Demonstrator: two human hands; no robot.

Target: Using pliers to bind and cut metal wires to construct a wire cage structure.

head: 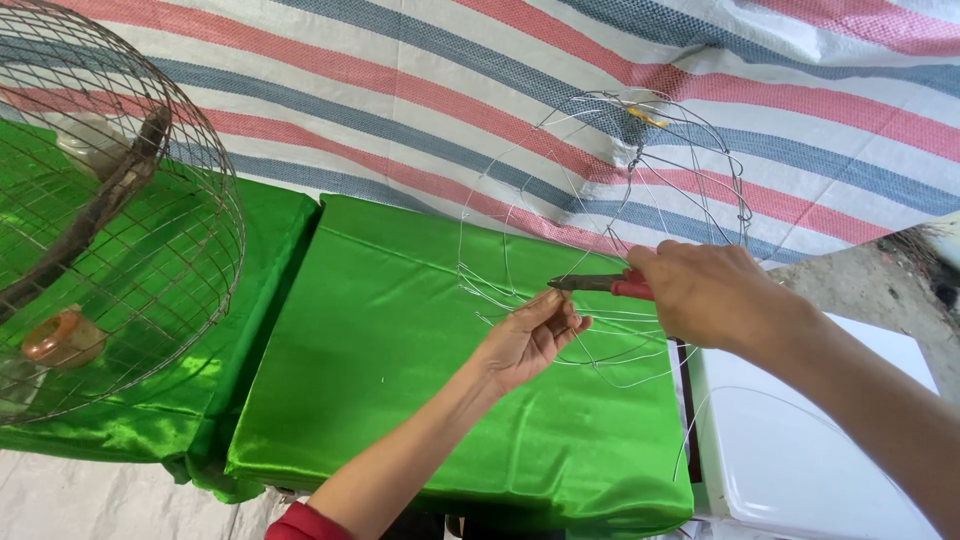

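A thin wire frame [610,190], dome-shaped and made of bent silver wires, stands over the green satin cloth [400,380]. My left hand [530,335] pinches wires at the frame's lower front. My right hand [705,290] grips red-handled pliers [598,285], whose dark jaws point left and meet the wire just above my left fingers. A small yellow tie [648,117] sits near the frame's top.
A finished round wire cage [110,210] with a wooden perch and an orange cup stands at the left on green cloth. A white box [800,450] lies at the lower right. A striped tarp [480,90] hangs behind.
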